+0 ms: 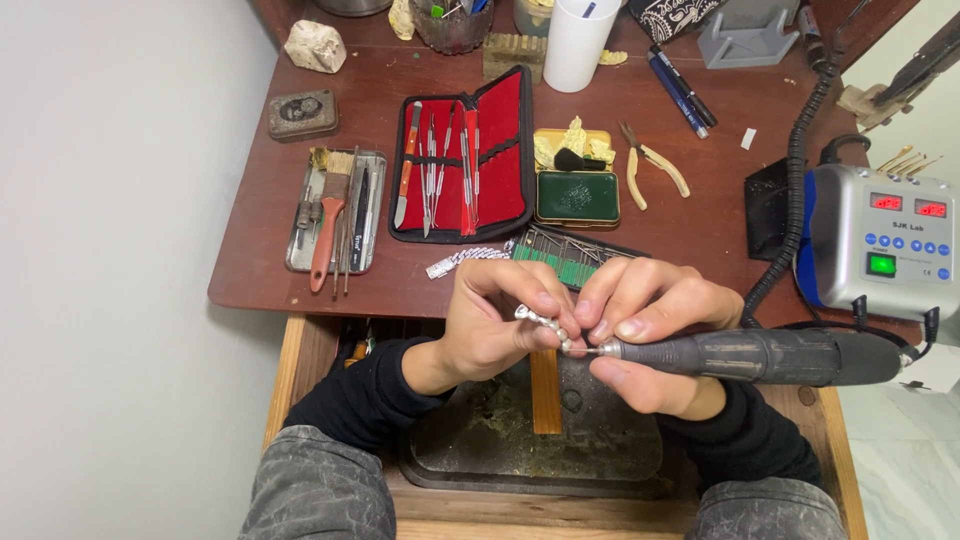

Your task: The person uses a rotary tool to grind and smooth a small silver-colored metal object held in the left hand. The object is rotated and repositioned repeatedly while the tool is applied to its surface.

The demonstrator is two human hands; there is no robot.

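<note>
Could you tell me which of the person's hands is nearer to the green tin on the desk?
Right. The right hand, holding the rotary handpiece, sits just below the green tin; the left hand, pinching the small silver piece, is lower and further to the left.

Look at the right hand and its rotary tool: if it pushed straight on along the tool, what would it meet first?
The right hand points its rotary handpiece leftward; its tip already seems to touch the silver chain piece pinched in the left hand.

tool case (505, 140): red lining, black edge
tin (577, 196): dark green lid, gold rim
handpiece (760, 356): dark grey, worn
cup (580, 40): white
control box (880, 245): silver w/ blue, red displays, green btn
desk (700, 215): reddish-brown wood
</note>
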